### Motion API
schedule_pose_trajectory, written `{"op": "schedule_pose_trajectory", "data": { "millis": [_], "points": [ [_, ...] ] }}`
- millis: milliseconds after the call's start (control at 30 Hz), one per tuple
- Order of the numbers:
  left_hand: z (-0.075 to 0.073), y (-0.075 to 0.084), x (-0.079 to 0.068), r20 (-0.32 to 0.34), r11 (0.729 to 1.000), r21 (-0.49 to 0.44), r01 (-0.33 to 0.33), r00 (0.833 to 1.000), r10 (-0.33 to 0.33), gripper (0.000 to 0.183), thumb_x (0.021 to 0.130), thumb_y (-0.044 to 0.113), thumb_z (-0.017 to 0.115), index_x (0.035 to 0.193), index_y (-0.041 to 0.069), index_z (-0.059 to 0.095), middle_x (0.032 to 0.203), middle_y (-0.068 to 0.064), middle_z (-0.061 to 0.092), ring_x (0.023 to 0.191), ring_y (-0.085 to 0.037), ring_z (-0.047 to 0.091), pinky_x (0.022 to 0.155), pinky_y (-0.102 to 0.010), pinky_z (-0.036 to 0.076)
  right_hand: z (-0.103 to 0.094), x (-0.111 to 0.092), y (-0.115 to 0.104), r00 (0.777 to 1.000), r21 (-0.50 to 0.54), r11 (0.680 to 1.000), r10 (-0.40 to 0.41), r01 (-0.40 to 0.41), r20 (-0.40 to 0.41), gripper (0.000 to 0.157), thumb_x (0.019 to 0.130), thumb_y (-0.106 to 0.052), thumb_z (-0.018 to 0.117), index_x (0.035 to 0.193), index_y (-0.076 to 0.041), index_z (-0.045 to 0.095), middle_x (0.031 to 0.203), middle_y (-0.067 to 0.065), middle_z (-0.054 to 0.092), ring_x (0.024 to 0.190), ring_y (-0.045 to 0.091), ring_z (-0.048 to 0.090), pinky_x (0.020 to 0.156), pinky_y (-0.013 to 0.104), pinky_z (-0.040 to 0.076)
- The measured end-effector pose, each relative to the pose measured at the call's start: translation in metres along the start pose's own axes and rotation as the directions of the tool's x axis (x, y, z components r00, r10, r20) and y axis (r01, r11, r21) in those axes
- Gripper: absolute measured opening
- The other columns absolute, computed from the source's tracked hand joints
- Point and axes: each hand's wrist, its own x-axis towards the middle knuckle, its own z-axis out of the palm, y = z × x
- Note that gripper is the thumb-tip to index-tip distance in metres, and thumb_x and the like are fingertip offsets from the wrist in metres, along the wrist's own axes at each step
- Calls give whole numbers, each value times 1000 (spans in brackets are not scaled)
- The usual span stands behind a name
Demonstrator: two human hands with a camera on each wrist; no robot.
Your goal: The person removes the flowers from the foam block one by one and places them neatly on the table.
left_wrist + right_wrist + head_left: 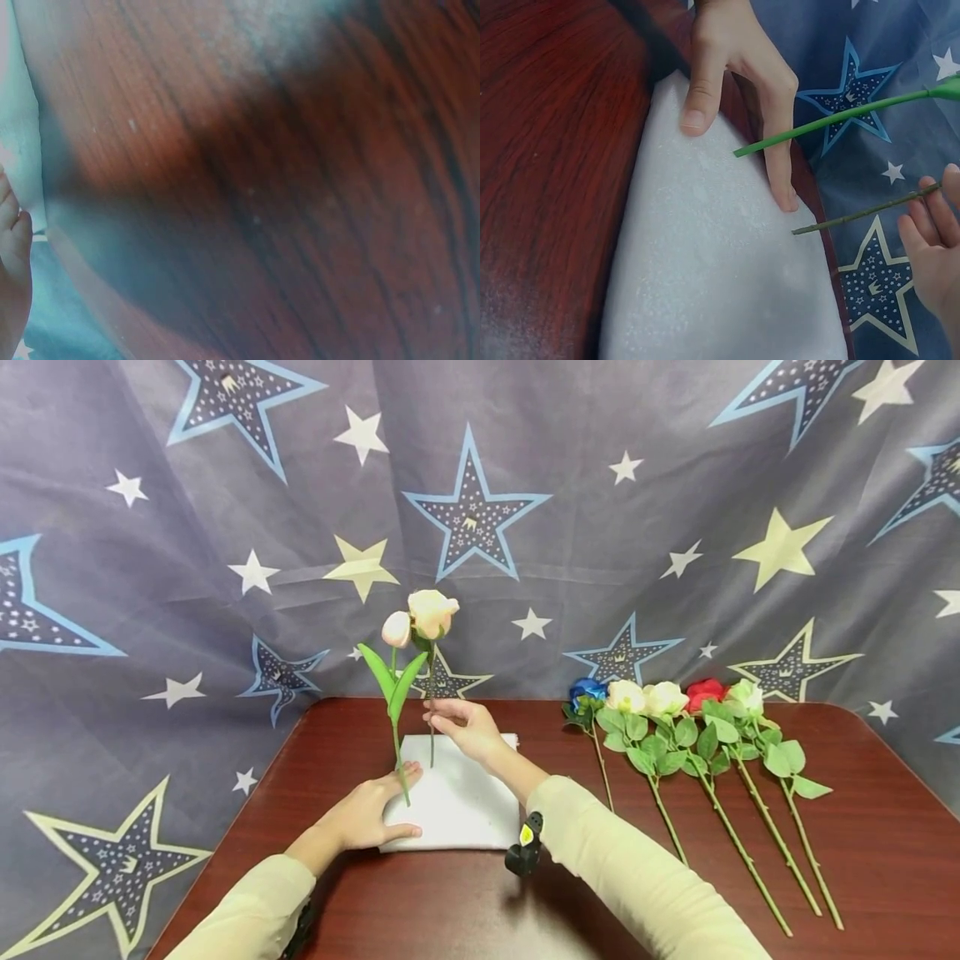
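A white foam-like block [465, 802] lies on the table. My left hand [363, 810] rests on its left side, thumb and fingers extended and pressing the top. Between that thumb and forefinger a pale pink tulip [396, 631] stands upright, its green stem [810, 127] meeting the block. My right hand [468, 731] pinches the thin stem of a cream-pink rose [432, 614] partway up. The lower end of that rose stem [840, 220] is at the block's top, behind the tulip. Both blooms overlap in the head view. In the left wrist view only part of a hand [13, 255] shows.
To the right, a blue rose [587, 692], two cream roses [645, 697], a red rose [705, 693] and a pale greenish rose [745, 697] lie side by side on the brown table [420, 910]. A grey star-patterned curtain [562, 577] hangs behind.
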Motion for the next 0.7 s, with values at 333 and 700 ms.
{"op": "schedule_pose_trajectory", "data": {
  "millis": [333, 700],
  "points": [
    [2, 0, -1, 3, 1000, -6, 12, 1000, -12, 85, 78, 54, 71, 143, 7, 45, 148, -12, 46, 137, -28, 46, 107, -46, 43, -3, -7, 2, 996, -22, 998, -61, 60, -68, 23, 90, -6, 64, 109, 5, 70, 107, 22, 71, 101, 33, 70, 84, 26, 58],
    [1, 0, -1, 6, 1000, -3, 10, 1000, -10, 85, 78, 54, 72, 143, 6, 46, 148, -13, 46, 136, -28, 47, 107, -46, 43, -12, -10, 8, 989, -45, 996, -80, 75, -126, 20, 84, -8, 72, 101, 3, 74, 101, 19, 73, 94, 29, 72, 78, 22, 58]
  ]
}}
